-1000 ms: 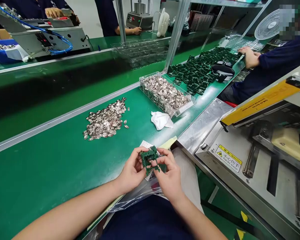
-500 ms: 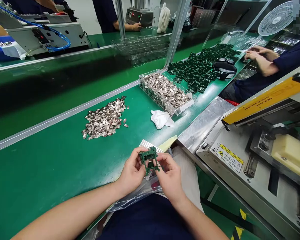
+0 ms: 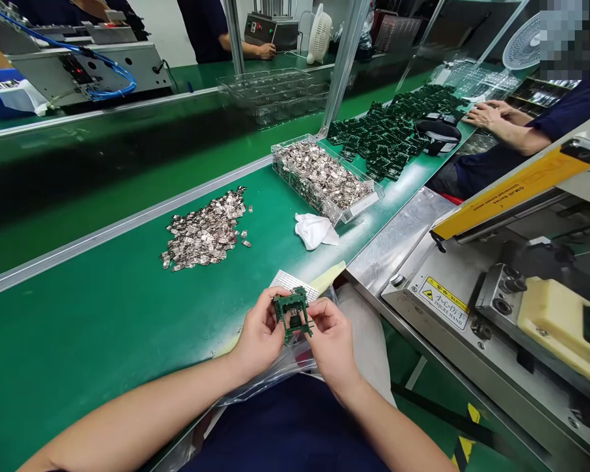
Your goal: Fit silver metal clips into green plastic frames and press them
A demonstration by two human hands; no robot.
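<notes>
Between my two hands is a green circuit board frame (image 3: 292,299) with a cut-out middle, held tilted above my lap at the table's near edge. My left hand (image 3: 260,331) is closed on its left side, thumb and fingers pinching the edge. On the right side, my right hand (image 3: 333,334) pinches it with thumb and fingertips. Small details between the thumbs are too small to make out. Behind the board lies a white gridded sheet (image 3: 282,280). Farther up the table are a loose pile of small silvery metal pieces (image 3: 204,233) and a crumpled white cloth (image 3: 316,231).
A clear box (image 3: 347,215) full of metal pieces stands behind the cloth. Many green boards (image 3: 383,134) lie beyond it near a black case (image 3: 438,134). A machine (image 3: 442,301) with a warning label borders my right side. A co-worker's hands (image 3: 489,115) are at the far right.
My hands still hold the green board frame, turned slightly between my fingers. The co-worker's hands at the right have shifted, and my view has moved a little.
</notes>
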